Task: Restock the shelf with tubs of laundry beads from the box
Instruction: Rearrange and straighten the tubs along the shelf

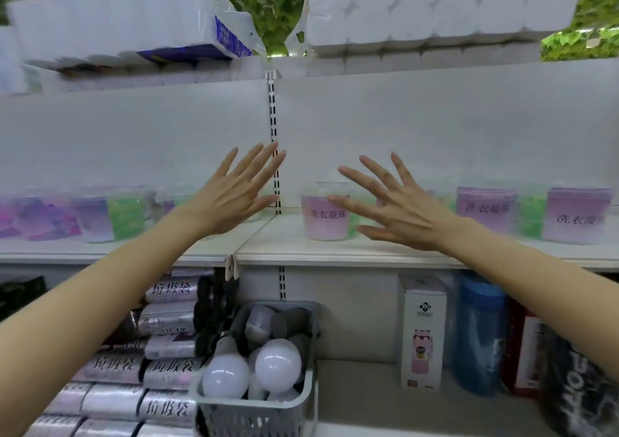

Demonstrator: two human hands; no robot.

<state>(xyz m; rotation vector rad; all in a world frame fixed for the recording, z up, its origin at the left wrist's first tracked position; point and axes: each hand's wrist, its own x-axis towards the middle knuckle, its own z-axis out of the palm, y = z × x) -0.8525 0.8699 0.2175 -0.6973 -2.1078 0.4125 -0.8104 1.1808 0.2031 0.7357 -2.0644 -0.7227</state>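
Both my hands are raised in front of the white middle shelf (301, 249) with fingers spread and straight, holding nothing. My left hand (234, 192) hovers left of the slotted upright. My right hand (395, 205) hovers just right of a clear tub of laundry beads with a pink-purple label (323, 218), partly covering it. More tubs stand along the same shelf: two at the right (485, 208) (576, 218) and one with green and purple beads at the left (107, 215). No box is in view.
Packs of white paper rolls (435, 11) fill the top shelf. On the lower shelf stand stacked rolls of bin bags (167, 366), a grey basket of light bulbs (301, 399), a white product box (422, 332) and a blue bottle (479, 336).
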